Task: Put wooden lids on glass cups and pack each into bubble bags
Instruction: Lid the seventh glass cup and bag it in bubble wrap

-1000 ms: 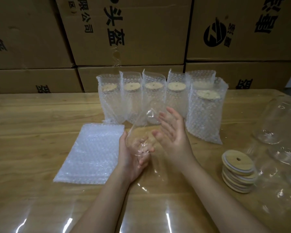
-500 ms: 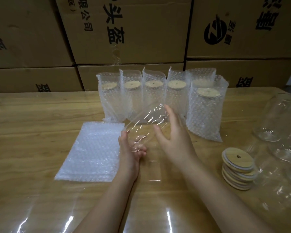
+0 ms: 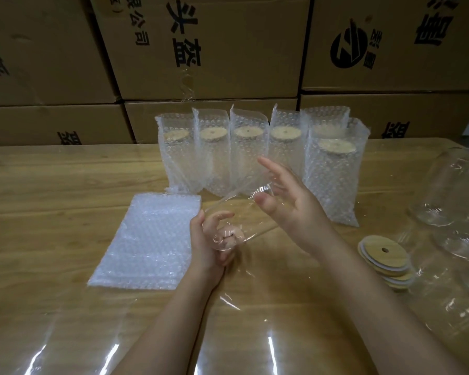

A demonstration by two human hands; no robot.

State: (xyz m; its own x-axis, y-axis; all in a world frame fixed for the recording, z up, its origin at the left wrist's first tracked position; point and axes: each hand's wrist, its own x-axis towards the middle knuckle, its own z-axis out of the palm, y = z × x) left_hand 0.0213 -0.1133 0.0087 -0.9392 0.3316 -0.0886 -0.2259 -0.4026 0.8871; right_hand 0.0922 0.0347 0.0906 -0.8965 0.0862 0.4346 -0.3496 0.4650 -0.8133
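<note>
The left hand (image 3: 209, 247) curls round the base of a tilted clear glass cup (image 3: 243, 211); the right hand (image 3: 290, 207), fingers spread, touches its rim.

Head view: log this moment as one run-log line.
left hand: holds tilted glass cup | right hand: open by its rim | lid stack: untouched

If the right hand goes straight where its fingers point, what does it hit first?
Likely the bagged cups at the back; the right hand points toward the middle of that row, though depth is unclear.

Bubble bags (image 3: 149, 244) lie left, wooden lids (image 3: 385, 259) right, on table (image 3: 52, 185).
</note>
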